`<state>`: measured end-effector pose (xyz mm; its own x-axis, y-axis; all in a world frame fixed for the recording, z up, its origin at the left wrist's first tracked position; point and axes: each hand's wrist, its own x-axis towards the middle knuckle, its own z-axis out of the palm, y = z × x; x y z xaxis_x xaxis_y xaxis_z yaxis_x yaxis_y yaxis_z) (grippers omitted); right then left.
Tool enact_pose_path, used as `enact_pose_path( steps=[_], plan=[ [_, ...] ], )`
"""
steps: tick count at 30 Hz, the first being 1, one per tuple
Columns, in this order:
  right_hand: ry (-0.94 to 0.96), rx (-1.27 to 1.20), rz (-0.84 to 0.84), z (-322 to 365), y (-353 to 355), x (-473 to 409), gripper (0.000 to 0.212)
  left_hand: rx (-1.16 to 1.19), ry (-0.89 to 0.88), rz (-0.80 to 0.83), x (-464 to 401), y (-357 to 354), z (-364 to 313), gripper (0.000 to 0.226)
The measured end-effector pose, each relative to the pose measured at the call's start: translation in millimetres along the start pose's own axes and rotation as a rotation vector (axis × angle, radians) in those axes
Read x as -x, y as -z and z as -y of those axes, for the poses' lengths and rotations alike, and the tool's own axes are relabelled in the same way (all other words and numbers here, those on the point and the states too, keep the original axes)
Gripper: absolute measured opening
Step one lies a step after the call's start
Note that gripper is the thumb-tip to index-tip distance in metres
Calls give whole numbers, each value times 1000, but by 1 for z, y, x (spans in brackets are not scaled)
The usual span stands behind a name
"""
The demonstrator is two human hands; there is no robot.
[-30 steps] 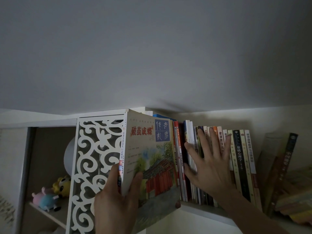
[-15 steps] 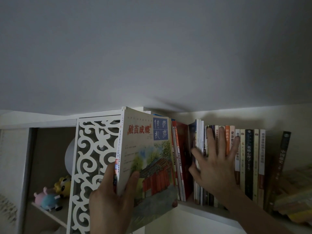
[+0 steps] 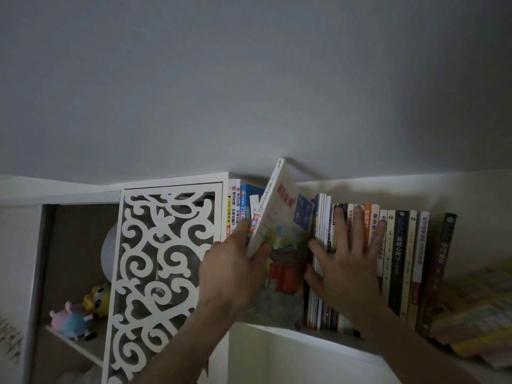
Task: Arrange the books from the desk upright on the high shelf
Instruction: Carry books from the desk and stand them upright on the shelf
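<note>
My left hand (image 3: 235, 270) grips the illustrated book (image 3: 282, 245) tilted into the gap on the high shelf (image 3: 318, 335), while my flat, spread right hand (image 3: 346, 267) presses the row of books (image 3: 399, 259) aside — I should hold that gap wide, then straighten the spine upright.

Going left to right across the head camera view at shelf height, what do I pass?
Plush toys → white fretwork panel → left hand gripping the tilted picture book → right hand flat against the upright book spines → black-spined book → leaning dark book → flat stack of books.
</note>
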<state>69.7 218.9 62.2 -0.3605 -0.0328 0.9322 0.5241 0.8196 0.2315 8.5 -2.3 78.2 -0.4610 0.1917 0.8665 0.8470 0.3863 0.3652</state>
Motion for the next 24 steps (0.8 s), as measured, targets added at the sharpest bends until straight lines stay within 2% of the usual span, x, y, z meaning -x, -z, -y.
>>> enact_pose_path(
  steps=[7, 12, 18, 20, 22, 24],
  plan=[
    [5, -1, 24, -1, -1, 1, 46, 61, 79, -105, -4, -62, -6, 30],
    [4, -6, 39, 0, 1, 2, 44, 268, 122, -177, 5, -107, -11, 37],
    [-17, -62, 65, 6, 7, 6, 43, 192, 72, -247, 43, -130, -5, 39],
    [-66, -156, -12, 11, 12, 4, 43, 110, 39, -254, 46, -135, -2, 37],
    [-140, -377, -177, 17, 24, -6, 49, 52, 7, -228, 38, -142, 2, 36],
    [-170, -552, -254, 25, 38, -25, 60, -7, -18, -185, 29, -147, 3, 52]
  ],
)
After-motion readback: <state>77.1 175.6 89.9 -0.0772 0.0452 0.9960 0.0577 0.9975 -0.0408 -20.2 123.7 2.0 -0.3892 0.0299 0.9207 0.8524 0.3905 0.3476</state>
